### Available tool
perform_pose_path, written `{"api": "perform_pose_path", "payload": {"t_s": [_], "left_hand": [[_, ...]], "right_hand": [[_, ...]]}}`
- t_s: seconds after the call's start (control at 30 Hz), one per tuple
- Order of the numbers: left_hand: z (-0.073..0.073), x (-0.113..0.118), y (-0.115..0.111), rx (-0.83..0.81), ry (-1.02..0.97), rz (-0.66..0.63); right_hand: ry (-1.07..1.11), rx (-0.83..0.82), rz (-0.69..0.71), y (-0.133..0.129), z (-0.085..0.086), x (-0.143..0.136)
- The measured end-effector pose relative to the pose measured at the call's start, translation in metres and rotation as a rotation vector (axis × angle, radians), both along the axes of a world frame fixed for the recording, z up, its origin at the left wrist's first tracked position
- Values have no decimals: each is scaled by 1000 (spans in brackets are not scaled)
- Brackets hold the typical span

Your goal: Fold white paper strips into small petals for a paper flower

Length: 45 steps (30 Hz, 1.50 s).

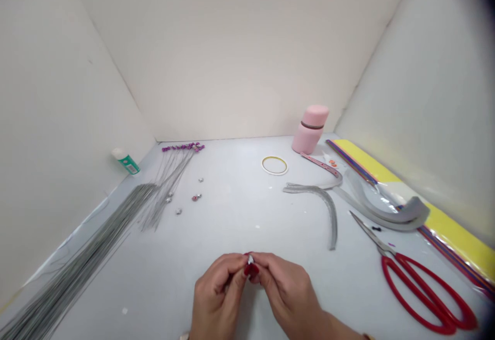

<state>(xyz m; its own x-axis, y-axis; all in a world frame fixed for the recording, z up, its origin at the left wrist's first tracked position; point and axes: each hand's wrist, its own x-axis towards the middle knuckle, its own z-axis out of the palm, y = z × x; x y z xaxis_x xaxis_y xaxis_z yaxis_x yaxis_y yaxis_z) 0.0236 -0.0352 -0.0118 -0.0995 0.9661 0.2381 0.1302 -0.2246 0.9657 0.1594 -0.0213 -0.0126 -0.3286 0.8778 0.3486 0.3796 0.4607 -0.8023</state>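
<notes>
"In the head view, what are the hands doing?"

"The left hand [221, 291] and the right hand [288, 288] are meeting over the near part of the table [232, 216], fingertips together. Both are pinching a small silver-coloured piece [250, 260] between them. The fingers are hiding most of it, and red is showing at the tips."

"What is lying to the left?"

"A thick bundle of grey wires [83, 257] is running along the left wall [50, 97], its far end crowding against thinner purple-tipped wires [172, 175]. Some loose silver beads [178, 211] are sitting between those and the hands, one beside something pinkish-red. A green-and-white glue stick [127, 162] is resting by the wall."

"And to the right?"

"Red-handled scissors [425, 293] are lying with their blades slightly apart, pointing away from the person. A curved grey strip bundle [328, 208] is lying between them and the hands. Beyond the blades, a wider grey strip [406, 219] is bending over the edge of a yellow-topped packet [456, 234]."

"Farther back?"

"A pink bottle [309, 131] is standing near the back wall [240, 56], just beyond a pink strip [319, 165]. A narrow tape ring [274, 173] is lying to its left."
</notes>
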Motion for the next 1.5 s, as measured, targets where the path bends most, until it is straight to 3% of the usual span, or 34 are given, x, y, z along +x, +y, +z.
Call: {"api": "perform_pose_path", "payload": {"t_s": [0.17, 0.6, 0.9, 1.07, 1.37, 1.5], "left_hand": [[2, -1, 4, -200, -111, -36], [3, 0, 3, -331, -194, 11], [4, -7, 6, -309, -114, -66], [4, -4, 4, -210, -96, -42], [-1, -10, 0, 16, 29, -98], [-5, -9, -2, 133, 53, -59]], "right_hand": [[197, -300, -6, 2, -4, 1], [126, -283, 14, 4, 3, 4], [143, -267, 22, 4, -1, 3], [125, -194, 34, 3, 0, 3], [144, -238, 72, 3, 4, 5], [140, -214, 86, 2, 8, 4]]}}
